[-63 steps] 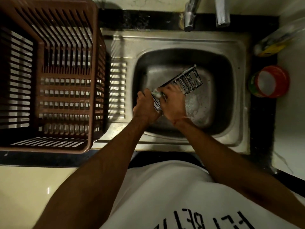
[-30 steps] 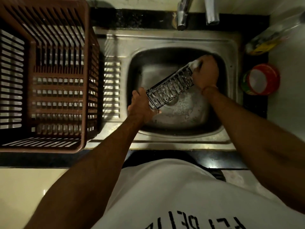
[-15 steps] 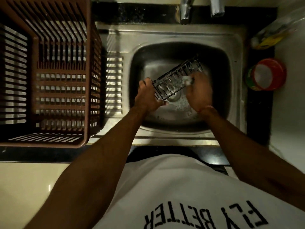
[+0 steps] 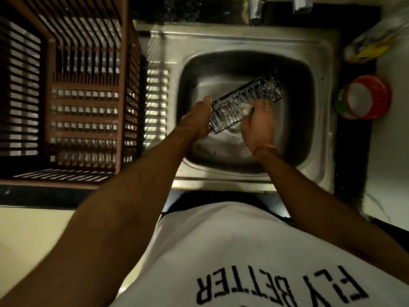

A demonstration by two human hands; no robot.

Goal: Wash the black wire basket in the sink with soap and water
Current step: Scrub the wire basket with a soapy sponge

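Reading "FLY BETTER": white shirt

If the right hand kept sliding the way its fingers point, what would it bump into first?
Probably the black wire basket: the right hand already presses a soapy scrubber against its side. Depth is hard to judge.

Single view, head-worn, wide-angle. Looks almost straight down from above the person's chest onto a steel sink set in the counter. Faces forward toward the far wall: the tap sits at the top edge of frame, the person's white shirt fills the near bottom. Both forearms enter from below. Close range. Strong barrel distortion at left, where a brown crate leans outward. No second view to compare.
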